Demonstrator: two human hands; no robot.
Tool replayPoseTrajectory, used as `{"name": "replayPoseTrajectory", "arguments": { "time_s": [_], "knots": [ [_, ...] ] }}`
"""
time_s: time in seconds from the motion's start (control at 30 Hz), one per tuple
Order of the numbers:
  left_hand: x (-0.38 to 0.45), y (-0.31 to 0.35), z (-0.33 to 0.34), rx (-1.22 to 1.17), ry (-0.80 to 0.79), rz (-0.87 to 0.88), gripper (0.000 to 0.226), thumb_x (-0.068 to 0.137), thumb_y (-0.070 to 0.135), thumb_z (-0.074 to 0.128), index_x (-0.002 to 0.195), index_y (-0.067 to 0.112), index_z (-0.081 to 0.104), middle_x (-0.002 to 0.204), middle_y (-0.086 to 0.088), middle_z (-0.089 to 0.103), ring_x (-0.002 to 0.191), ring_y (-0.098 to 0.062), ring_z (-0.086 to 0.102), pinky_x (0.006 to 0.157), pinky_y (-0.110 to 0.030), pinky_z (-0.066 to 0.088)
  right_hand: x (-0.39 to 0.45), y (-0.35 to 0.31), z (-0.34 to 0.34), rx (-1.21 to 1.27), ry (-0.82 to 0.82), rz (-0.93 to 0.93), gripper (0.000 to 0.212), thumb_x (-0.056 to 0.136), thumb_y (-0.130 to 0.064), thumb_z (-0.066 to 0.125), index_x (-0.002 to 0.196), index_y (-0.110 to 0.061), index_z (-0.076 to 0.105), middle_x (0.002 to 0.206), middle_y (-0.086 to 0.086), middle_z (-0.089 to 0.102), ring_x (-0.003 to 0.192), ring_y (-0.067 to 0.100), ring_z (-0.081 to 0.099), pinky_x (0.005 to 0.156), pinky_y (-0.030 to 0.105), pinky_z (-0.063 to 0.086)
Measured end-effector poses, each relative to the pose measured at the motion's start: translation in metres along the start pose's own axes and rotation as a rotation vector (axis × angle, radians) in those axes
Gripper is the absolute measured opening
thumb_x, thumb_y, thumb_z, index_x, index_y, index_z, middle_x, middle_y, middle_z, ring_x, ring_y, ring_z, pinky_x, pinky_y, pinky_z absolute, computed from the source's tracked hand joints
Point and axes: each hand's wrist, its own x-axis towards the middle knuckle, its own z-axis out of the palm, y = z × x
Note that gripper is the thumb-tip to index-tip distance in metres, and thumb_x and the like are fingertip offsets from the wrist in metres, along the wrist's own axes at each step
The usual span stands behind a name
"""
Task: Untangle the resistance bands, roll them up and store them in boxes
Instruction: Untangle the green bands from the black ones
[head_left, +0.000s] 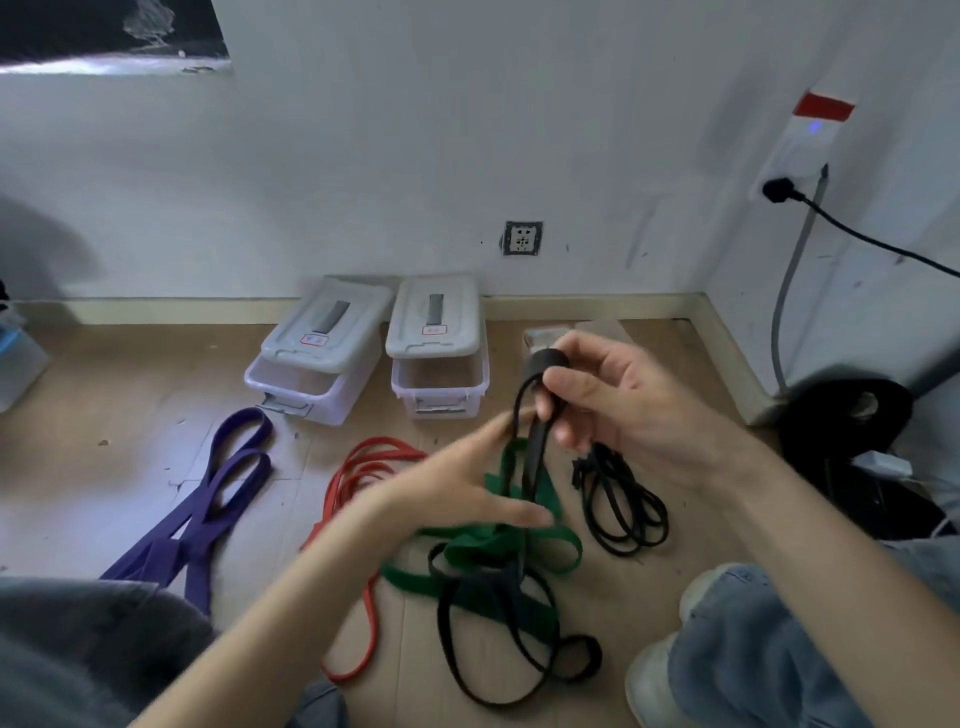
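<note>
Where pinched, flat rubbery black band (535, 447)

Plain room corner, likely a home or a small spare room. Pale wood-pattern laminate floor (130, 415) meets scuffed white painted walls (363, 156) along a cream skirting board (156, 310). Square wall socket (522, 238) low at frame centre; white power strip with a red label (800, 140) fixed upper right, black plug and cable (831, 218) trailing from it. Two translucent plastic storage boxes with grey lids (439, 332) stand against the wall at centre. Dark poster edge (109, 31) upper left.
</note>
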Motion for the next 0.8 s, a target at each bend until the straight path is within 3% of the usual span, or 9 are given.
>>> {"name": "replayPoseTrajectory", "arguments": {
  "time_s": [0.07, 0.2, 0.3, 0.37, 0.47, 0.53, 0.63, 0.73, 0.8],
  "knots": [
    [0.005, -0.011, 0.034, -0.196, 0.017, 0.023, 0.055, 0.071, 0.033, 0.077, 0.12, 0.036, 0.051, 0.125, 0.008, 0.057, 0.117, -0.008, 0.054, 0.1, -0.033, 0.045, 0.003, 0.0, 0.008, 0.135, 0.038, -0.055, 0.008, 0.085, -0.019, 0.057, 0.089, -0.011, 0.056, 0.074, 0.002, 0.064, 0.055, 0.009, 0.058, 0.05, 0.016, 0.047],
    [0.006, -0.043, 0.049, 0.179, 0.029, -0.043, 0.013, 0.089, 0.019, 0.06, 0.098, 0.009, 0.063, 0.096, 0.0, 0.067, 0.095, -0.02, 0.066, 0.08, -0.022, 0.052, 0.0, -0.012, -0.011, 0.232, 0.319, -0.144, 0.015, 0.081, -0.025, 0.058, 0.087, -0.012, 0.055, 0.074, 0.002, 0.065, 0.055, 0.01, 0.056, 0.05, 0.016, 0.047],
    [0.004, -0.002, 0.013, 0.028, 0.153, 0.135, 0.013, 0.091, 0.02, 0.057, 0.083, 0.023, 0.067, 0.076, 0.014, 0.068, 0.076, -0.001, 0.067, 0.064, -0.015, 0.051, -0.006, 0.006, -0.029, 0.009, 0.415, 0.085, 0.049, 0.076, -0.042, 0.062, 0.114, -0.013, 0.056, 0.11, 0.004, 0.066, 0.073, 0.016, 0.064, 0.062, 0.022, 0.053],
    [-0.001, 0.039, -0.014, -0.205, 0.284, 0.282, 0.016, 0.09, 0.024, 0.058, 0.078, 0.03, 0.068, 0.075, 0.014, 0.071, 0.073, 0.0, 0.068, 0.061, -0.013, 0.051, -0.01, 0.023, -0.031, -0.126, 0.192, 0.285, 0.063, 0.08, -0.057, 0.055, 0.132, -0.023, 0.048, 0.13, 0.003, 0.057, 0.101, 0.021, 0.064, 0.086, 0.032, 0.053],
    [-0.007, 0.062, -0.033, -0.232, 0.563, 0.285, 0.019, 0.091, 0.025, 0.056, 0.083, 0.009, 0.063, 0.073, 0.003, 0.071, 0.069, -0.01, 0.069, 0.058, -0.025, 0.055, -0.013, 0.043, -0.013, -0.305, -0.221, 0.387, 0.049, 0.084, -0.056, 0.054, 0.13, -0.041, 0.049, 0.132, -0.009, 0.056, 0.123, 0.012, 0.052, 0.105, 0.039, 0.039],
    [-0.01, 0.065, -0.032, -0.21, 0.634, 0.167, 0.034, 0.092, 0.026, 0.054, 0.089, -0.008, 0.058, 0.064, 0.001, 0.066, 0.061, -0.012, 0.065, 0.055, -0.033, 0.054, -0.011, 0.05, 0.0, -0.49, -0.266, 0.391, 0.047, 0.079, -0.052, 0.065, 0.124, -0.047, 0.051, 0.128, -0.014, 0.057, 0.12, 0.007, 0.052, 0.104, 0.038, 0.04],
    [-0.015, 0.072, -0.035, -0.193, 0.658, 0.183, 0.028, 0.093, 0.024, 0.052, 0.086, -0.003, 0.061, 0.056, 0.012, 0.065, 0.048, -0.003, 0.062, 0.045, -0.014, 0.045, -0.008, 0.053, 0.006, -0.724, -0.171, 0.283, 0.026, 0.081, -0.043, 0.066, 0.107, -0.042, 0.062, 0.11, -0.015, 0.061, 0.102, 0.007, 0.058, 0.094, 0.042, 0.048],
    [-0.017, 0.073, -0.042, -0.181, 0.706, 0.196, 0.02, 0.094, 0.021, 0.051, 0.082, 0.007, 0.059, 0.056, 0.005, 0.065, 0.048, -0.009, 0.062, 0.047, -0.018, 0.05, -0.007, 0.044, -0.003, -0.693, -0.045, 0.293, 0.047, 0.071, -0.051, 0.068, 0.115, -0.034, 0.062, 0.112, -0.018, 0.055, 0.093, 0.01, 0.061, 0.084, 0.034, 0.054],
    [-0.018, 0.069, -0.046, -0.241, 0.779, 0.151, 0.023, 0.093, 0.023, 0.052, 0.078, 0.007, 0.06, 0.047, 0.003, 0.059, 0.043, -0.009, 0.055, 0.045, -0.019, 0.047, -0.007, 0.04, -0.012, -0.608, 0.04, 0.231, 0.03, 0.075, -0.041, 0.069, 0.103, -0.03, 0.068, 0.108, -0.015, 0.058, 0.091, 0.012, 0.064, 0.08, 0.026, 0.054]
  ]
}}
